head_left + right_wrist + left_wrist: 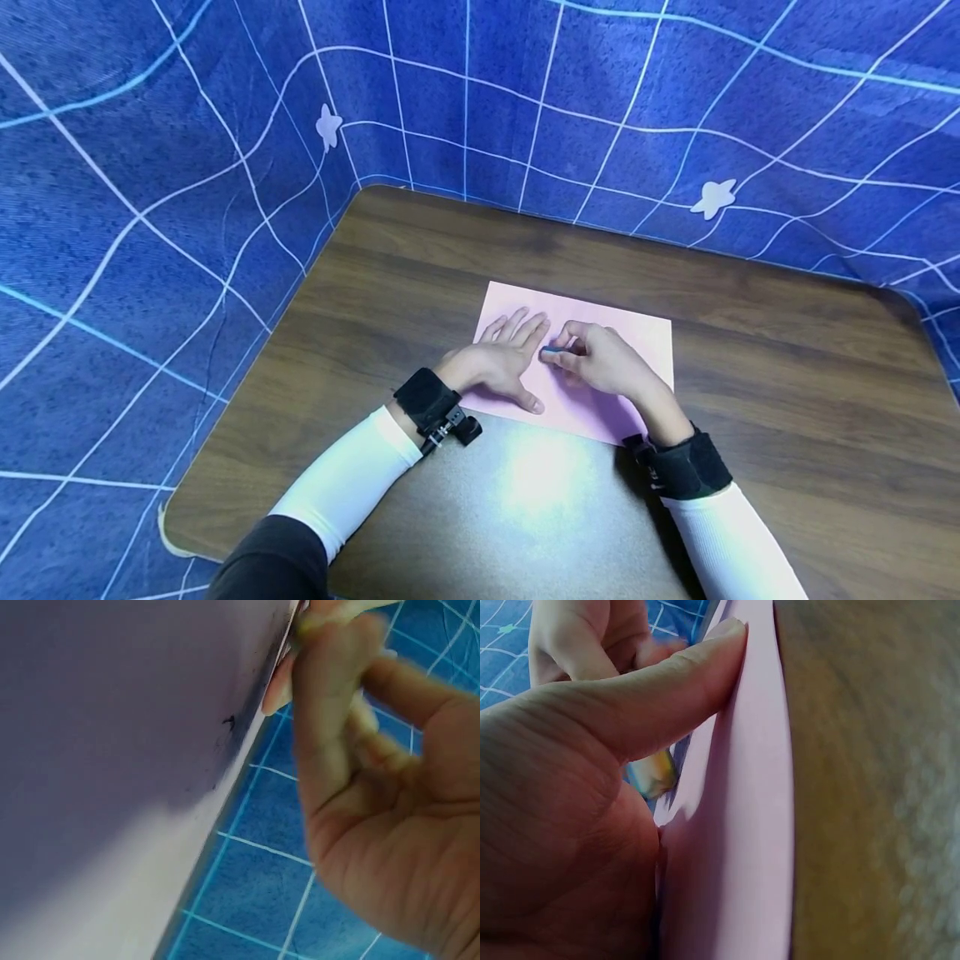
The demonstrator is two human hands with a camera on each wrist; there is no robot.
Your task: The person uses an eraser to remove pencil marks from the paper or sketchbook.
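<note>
On the pink paper [577,367], left hand [498,362] spread flat, right hand [603,362] grip pinching a small blue pen [551,352].

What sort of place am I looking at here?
Probably a small staged tabletop booth, not a lived-in room: a dark wooden table hemmed in by a blue grid-patterned backdrop, with only a pink paper sheet under the left hand and right hand.

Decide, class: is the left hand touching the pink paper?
Touching. In the head view the left hand lies flat, fingers spread, on the pink paper.
</note>
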